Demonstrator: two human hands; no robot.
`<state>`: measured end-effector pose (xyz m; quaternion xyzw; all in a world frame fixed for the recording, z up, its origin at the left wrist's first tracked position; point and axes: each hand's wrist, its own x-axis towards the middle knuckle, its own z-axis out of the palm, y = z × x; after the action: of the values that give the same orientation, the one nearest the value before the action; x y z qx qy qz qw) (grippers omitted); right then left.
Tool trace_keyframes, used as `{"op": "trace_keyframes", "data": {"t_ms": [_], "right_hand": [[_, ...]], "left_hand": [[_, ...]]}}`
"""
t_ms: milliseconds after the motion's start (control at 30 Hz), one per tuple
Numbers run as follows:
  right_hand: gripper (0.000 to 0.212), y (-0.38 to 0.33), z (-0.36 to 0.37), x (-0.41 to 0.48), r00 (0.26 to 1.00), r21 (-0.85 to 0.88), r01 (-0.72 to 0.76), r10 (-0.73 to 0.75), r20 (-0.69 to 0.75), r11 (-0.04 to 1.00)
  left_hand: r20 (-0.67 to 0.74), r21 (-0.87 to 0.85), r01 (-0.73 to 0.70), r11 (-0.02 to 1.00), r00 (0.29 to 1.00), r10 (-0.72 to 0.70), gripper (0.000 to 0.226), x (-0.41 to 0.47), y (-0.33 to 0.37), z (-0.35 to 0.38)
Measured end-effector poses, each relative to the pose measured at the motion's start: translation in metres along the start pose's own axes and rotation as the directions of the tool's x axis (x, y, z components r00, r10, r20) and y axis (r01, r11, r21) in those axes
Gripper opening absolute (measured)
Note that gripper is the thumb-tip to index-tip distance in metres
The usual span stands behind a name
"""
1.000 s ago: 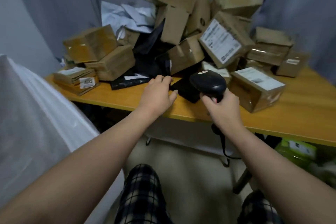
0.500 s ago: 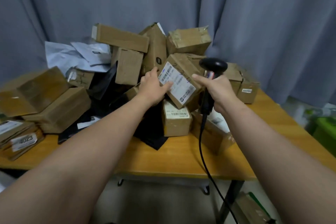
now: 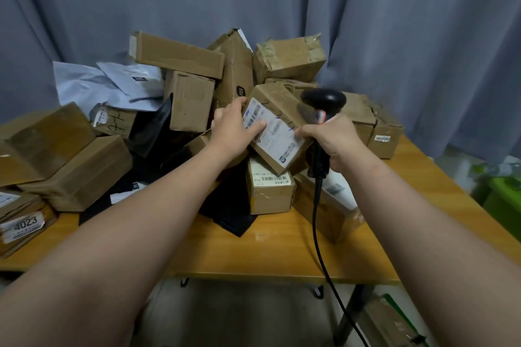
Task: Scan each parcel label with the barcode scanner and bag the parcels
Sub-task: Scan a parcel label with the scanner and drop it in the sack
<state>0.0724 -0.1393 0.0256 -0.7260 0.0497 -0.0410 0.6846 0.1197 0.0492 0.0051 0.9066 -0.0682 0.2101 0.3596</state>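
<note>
About fifteen boxes (image 3: pixel 180 55), two white mailers (image 3: pixel 81 84), one scanner (image 3: pixel 324 98), two hands (image 3: pixel 229 132)

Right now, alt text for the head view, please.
The person's left hand grips a labelled cardboard parcel on a heap of boxes while the right hand holds a black corded barcode scanner beside its label. The heap sits on a wooden table before grey curtains.

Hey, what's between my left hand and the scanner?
In the head view, the labelled box lies between them: the left hand grips its left edge, and the scanner, held in the right hand, is at its right.
</note>
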Motion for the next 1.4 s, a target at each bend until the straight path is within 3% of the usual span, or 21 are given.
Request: {"op": "trace_keyframes", "data": {"t_ms": [67, 133, 300, 400, 533, 667, 867, 1033, 1200, 1300, 1400], "right_hand": [[0.029, 0.001, -0.006, -0.007, 0.997, 0.040, 0.038, -0.035, -0.062, 0.998], [0.030, 0.003, -0.008, -0.018, 0.998, 0.037, 0.029, -0.027, -0.060, 0.999], [0.037, 0.011, -0.007, -0.046, 0.999, 0.182, 0.053, -0.054, 0.002, 0.982], [0.037, 0.017, -0.006, -0.067, 0.995, 0.187, 0.097, -0.098, -0.002, 0.977], [0.024, 0.021, 0.001, -0.097, 0.989, 0.319, 0.127, -0.143, 0.029, 0.939], [0.016, 0.034, 0.023, -0.127, 0.993, 0.419, 0.048, -0.091, 0.082, 0.907], [0.019, 0.083, 0.066, -0.159, 0.979, 0.285, -0.142, 0.092, 0.180, 0.948], [0.031, 0.106, 0.087, -0.160, 0.957, 0.287, -0.244, 0.182, 0.224, 0.926], [0.033, 0.110, 0.099, -0.144, 0.935, 0.321, -0.333, 0.266, 0.235, 0.886], [0.022, 0.108, 0.102, -0.136, 0.931, 0.329, -0.340, 0.266, 0.249, 0.881], [0.027, 0.106, 0.105, -0.129, 0.937, 0.266, -0.312, 0.249, 0.245, 0.912]], "left_hand": [[0.021, -0.164, -0.004, 0.987, 1.000, 0.007, 0.063, -0.007, -0.001, -0.002], [0.063, -0.325, 0.023, 0.945, 0.998, -0.003, 0.061, -0.017, -0.001, -0.003], [0.051, -0.442, -0.019, 0.897, 0.998, 0.047, 0.052, -0.037, 0.005, -0.015], [0.030, -0.432, -0.093, 0.897, 0.993, 0.117, 0.049, -0.049, 0.011, -0.030], [-0.111, -0.349, -0.175, 0.921, 0.983, 0.144, 0.037, -0.080, 0.015, -0.057], [-0.241, -0.290, -0.173, 0.941, 0.965, 0.103, 0.036, -0.122, 0.002, -0.084], [0.053, -0.368, 0.090, 0.925, 0.996, -0.075, 0.053, -0.180, -0.036, -0.090], [0.008, -0.520, 0.155, 0.840, 0.984, -0.177, 0.054, -0.193, -0.068, -0.083], [0.032, -0.411, 0.131, 0.902, 0.991, -0.129, 0.050, -0.185, -0.093, -0.085], [0.080, -0.422, 0.142, 0.896, 0.990, -0.120, 0.068, -0.181, -0.104, -0.085], [0.146, -0.446, 0.225, 0.867, 0.973, -0.177, 0.101, -0.181, -0.111, -0.081]]}}
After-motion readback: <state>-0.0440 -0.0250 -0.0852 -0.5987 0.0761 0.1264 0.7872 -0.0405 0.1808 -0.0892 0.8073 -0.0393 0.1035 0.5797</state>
